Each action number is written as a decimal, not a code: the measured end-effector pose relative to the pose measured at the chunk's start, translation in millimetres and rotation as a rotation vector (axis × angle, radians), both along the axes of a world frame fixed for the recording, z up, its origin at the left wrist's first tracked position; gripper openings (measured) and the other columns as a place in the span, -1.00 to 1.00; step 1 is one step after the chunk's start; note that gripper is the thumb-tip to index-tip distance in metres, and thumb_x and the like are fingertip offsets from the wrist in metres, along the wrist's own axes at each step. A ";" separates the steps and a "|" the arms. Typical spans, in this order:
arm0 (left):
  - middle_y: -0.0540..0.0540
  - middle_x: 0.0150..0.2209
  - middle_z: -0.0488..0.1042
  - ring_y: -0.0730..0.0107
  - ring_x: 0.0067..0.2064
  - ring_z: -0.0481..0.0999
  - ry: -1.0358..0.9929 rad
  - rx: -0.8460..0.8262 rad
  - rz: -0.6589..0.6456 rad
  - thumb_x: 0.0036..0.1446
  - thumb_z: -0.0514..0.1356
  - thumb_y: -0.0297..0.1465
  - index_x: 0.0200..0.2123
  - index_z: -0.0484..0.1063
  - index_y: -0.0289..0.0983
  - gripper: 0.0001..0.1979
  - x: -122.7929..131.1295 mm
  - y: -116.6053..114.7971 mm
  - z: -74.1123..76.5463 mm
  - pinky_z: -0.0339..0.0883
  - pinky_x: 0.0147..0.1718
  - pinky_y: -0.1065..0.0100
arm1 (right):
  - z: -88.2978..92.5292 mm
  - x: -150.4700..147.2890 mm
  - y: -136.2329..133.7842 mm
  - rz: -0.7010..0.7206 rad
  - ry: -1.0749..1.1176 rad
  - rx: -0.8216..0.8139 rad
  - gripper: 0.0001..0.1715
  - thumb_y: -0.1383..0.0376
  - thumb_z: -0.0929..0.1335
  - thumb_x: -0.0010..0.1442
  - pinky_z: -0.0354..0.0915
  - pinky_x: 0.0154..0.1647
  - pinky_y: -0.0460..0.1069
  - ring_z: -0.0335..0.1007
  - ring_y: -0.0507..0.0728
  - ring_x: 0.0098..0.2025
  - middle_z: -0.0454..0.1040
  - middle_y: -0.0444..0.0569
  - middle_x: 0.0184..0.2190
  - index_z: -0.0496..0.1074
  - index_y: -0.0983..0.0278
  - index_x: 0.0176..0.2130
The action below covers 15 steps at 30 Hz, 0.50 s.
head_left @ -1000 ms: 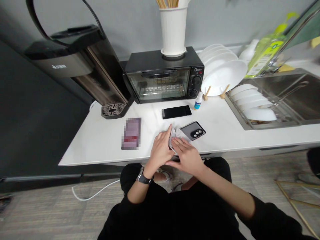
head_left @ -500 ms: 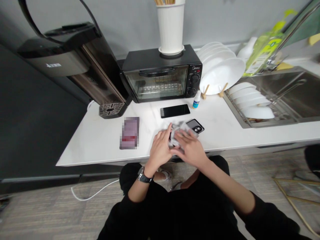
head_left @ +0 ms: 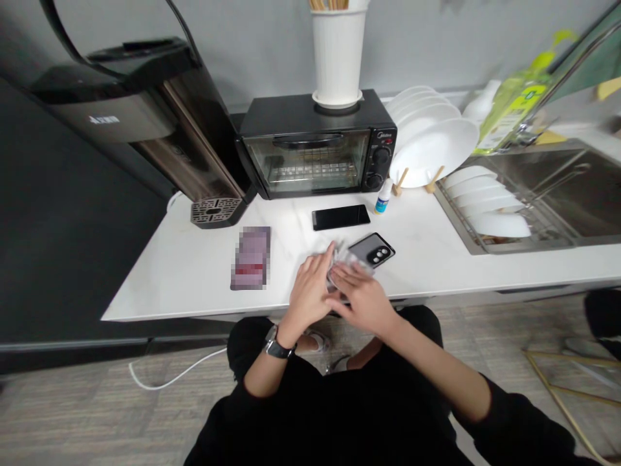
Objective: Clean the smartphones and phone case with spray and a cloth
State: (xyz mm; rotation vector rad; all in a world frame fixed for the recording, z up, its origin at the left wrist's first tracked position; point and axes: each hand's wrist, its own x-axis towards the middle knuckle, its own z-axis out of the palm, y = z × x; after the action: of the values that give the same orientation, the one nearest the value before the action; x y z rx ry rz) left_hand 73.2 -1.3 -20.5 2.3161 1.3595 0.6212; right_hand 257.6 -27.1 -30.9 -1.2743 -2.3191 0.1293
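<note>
A dark phone [head_left: 372,248] lies back-up on the white counter [head_left: 194,272], its two camera lenses facing up at the far end. My left hand [head_left: 312,288], with a watch on the wrist, grips the phone's near left side. My right hand [head_left: 363,296] presses a crumpled grey-white cloth [head_left: 341,260] onto the phone's back, fingers together. The near half of the phone is hidden under both hands.
A second black phone [head_left: 341,217] lies screen-up behind, with a small dropper bottle [head_left: 383,197] beside it. A blurred flat object [head_left: 251,257] sits to the left. Toaster oven [head_left: 317,152], water dispenser [head_left: 160,123], plate rack [head_left: 429,145] and sink [head_left: 557,194] line the back.
My right hand slid the cloth forward over the phone toward the camera end, then drew back a little. My left hand stayed in place on the phone.
</note>
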 end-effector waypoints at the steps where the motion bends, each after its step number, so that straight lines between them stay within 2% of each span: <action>1: -0.26 0.18 0.45 -0.04 0.14 0.37 0.015 0.001 0.006 0.25 0.31 -0.29 0.57 -0.20 -0.23 0.00 -1.2 -0.9 -0.5 0.29 0.17 0.03 | 0.5 -5.8 -6.7 0.061 0.019 -0.017 -0.25 -0.10 0.37 0.38 0.24 0.43 0.31 0.38 0.35 0.37 0.48 0.28 0.28 0.45 0.41 0.26; 2: -0.26 0.18 0.44 -0.05 0.14 0.37 0.024 0.003 0.012 0.24 0.31 -0.30 0.57 -0.20 -0.24 0.00 -2.1 -1.6 -0.7 0.29 0.17 0.02 | 1.2 -4.6 -12.0 0.099 0.033 -0.035 -0.28 -0.09 0.36 0.40 0.25 0.44 0.29 0.40 0.32 0.36 0.49 0.24 0.28 0.45 0.38 0.27; 4: -0.25 0.22 0.42 -0.07 0.17 0.36 0.015 0.009 0.021 0.22 0.35 -0.24 0.57 -0.20 -0.19 0.03 -2.9 -2.3 -0.3 0.27 0.20 0.00 | 2.3 16.6 -15.6 0.098 0.039 -0.056 -0.41 -0.01 0.33 0.46 0.24 0.44 0.29 0.43 0.27 0.34 0.52 0.13 0.26 0.46 0.28 0.27; 6: -0.21 0.27 0.42 -0.06 0.19 0.37 -0.009 0.003 0.010 0.21 0.38 -0.17 0.56 -0.18 -0.12 0.05 -1.8 -1.4 1.0 0.24 0.22 -0.01 | 2.5 50.1 -9.5 0.001 0.005 -0.040 -0.51 0.09 0.29 0.51 0.23 0.44 0.33 0.42 0.28 0.34 0.52 0.08 0.26 0.46 0.22 0.28; 9: -0.17 0.28 0.44 -0.04 0.20 0.38 -0.020 -0.007 0.001 0.21 0.39 -0.16 0.55 -0.14 -0.08 0.02 1.7 1.5 3.1 0.22 0.23 0.00 | 0.3 78.8 8.7 -0.202 -0.064 0.021 -0.45 0.08 0.25 0.52 0.21 0.42 0.40 0.39 0.36 0.36 0.46 0.15 0.31 0.41 0.28 0.32; 12: -0.17 0.28 0.43 -0.05 0.20 0.37 -0.015 0.007 0.006 0.25 0.35 -0.15 0.55 -0.13 -0.09 -0.02 3.5 3.1 3.2 0.22 0.22 0.00 | -4.0 52.5 17.9 -0.264 -0.068 0.050 -0.28 -0.05 0.29 0.47 0.19 0.42 0.43 0.32 0.46 0.39 0.42 0.28 0.33 0.39 0.41 0.33; 15: -0.20 0.22 0.44 -0.03 0.15 0.38 0.001 0.017 -0.007 0.27 0.30 -0.25 0.57 -0.17 -0.14 -0.04 2.3 2.2 1.5 0.26 0.19 0.04 | -3.8 2.9 7.1 -0.124 -0.014 0.027 -0.17 -0.15 0.33 0.40 0.20 0.44 0.38 0.33 0.45 0.39 0.45 0.33 0.30 0.41 0.45 0.30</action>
State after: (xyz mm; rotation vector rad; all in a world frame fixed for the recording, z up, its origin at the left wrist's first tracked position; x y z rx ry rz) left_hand 75.4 0.9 -19.0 2.3342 1.3516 0.6321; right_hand 260.5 -20.0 -34.8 -1.4055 -2.2382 0.0483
